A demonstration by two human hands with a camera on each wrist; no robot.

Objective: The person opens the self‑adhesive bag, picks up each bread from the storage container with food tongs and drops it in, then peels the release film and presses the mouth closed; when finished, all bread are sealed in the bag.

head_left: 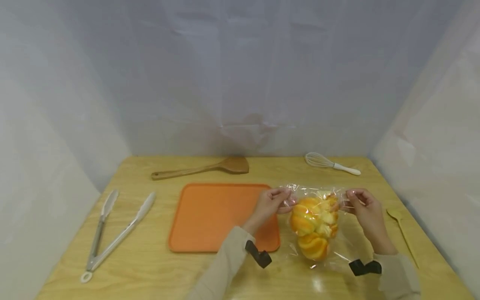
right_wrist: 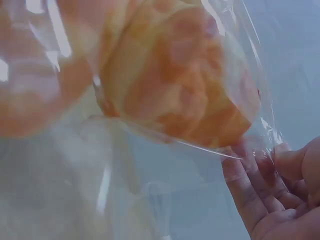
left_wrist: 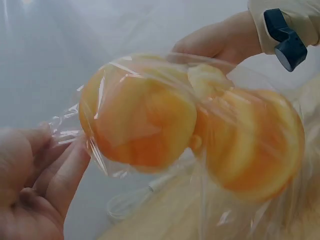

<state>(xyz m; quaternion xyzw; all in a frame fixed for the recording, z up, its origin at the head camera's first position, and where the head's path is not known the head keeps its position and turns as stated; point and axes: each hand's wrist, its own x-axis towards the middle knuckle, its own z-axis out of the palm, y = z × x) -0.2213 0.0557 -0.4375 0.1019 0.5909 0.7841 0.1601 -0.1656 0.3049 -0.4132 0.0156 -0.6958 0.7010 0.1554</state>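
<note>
A clear plastic bag (head_left: 350,237) with several yellow-orange bread rolls (head_left: 314,246) inside hangs between my two hands, over the table right of the orange mat. My left hand (head_left: 268,205) pinches the bag's upper left corner between thumb and fingers. At the upper right corner, my right hand (head_left: 369,212) pinches the film in the same way. The left wrist view shows two rounded rolls (left_wrist: 145,120) close up through the shiny film. In the right wrist view the fingers (right_wrist: 245,192) lie partly behind the film. I cannot tell whether the bag's top is sealed.
An orange mat (head_left: 217,216) lies mid-table, partly under my left forearm. Behind it is a wooden spatula (head_left: 202,168); a whisk (head_left: 331,163) lies at the back right. Metal tongs (head_left: 112,246) lie spread at left, a yellow spoon (head_left: 403,233) at right. White sheeting surrounds the table.
</note>
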